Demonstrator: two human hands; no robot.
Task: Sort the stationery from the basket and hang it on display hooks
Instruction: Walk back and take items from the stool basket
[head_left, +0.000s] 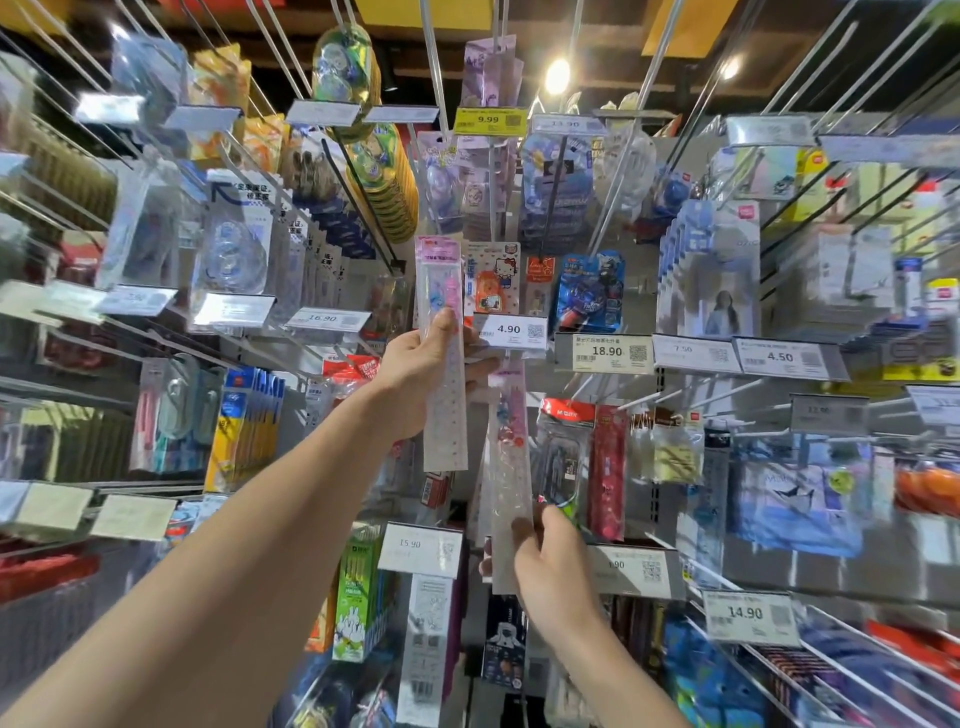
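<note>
My left hand (423, 371) grips a long clear ruler pack with a pink header (440, 332), holding it upright in front of the display, its top near the 4.90 price tag (509, 330). My right hand (550, 564) pinches the lower end of a second, similar ruler pack (509, 457) that hangs below that tag. Whether the second pack's top sits on a hook is hidden behind my left hand and the tag.
Metal display hooks (675, 395) jut out all around, loaded with packaged stationery and price tags such as 18.90 (605, 352) and 15.90 (421, 548). Hello Kitty pack (498, 278) hangs just behind the raised ruler. The basket is not in view.
</note>
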